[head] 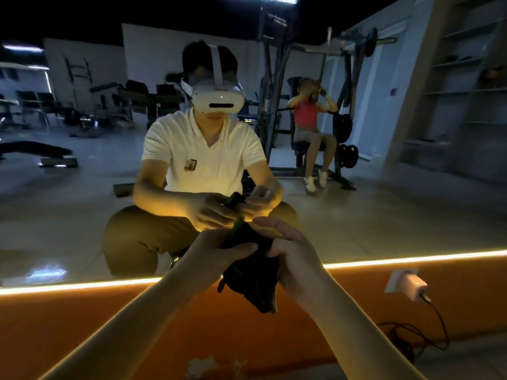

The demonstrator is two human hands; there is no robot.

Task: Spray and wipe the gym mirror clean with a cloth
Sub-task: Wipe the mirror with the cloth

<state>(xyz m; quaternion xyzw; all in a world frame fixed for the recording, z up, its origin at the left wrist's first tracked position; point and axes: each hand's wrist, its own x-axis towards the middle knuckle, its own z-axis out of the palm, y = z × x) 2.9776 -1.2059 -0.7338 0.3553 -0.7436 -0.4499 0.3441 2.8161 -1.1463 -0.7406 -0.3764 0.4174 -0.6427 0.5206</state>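
Observation:
The gym mirror [82,201] fills the upper part of the head view and reflects me crouching in front of it. A dark cloth [252,272] with a green edge hangs bunched between my hands, just below the mirror's lower edge. My left hand [219,250] grips its upper part, thumb across the fabric. My right hand [290,256] holds the cloth's right side, with the fingers curled round it and the index finger stretched out above. No spray bottle is in view.
A glowing light strip [411,260] runs along the mirror's bottom edge above an orange wall base [137,325]. A wall socket with a white plug [406,282] and a black cable sits low right. The mirror reflects gym machines and a seated person.

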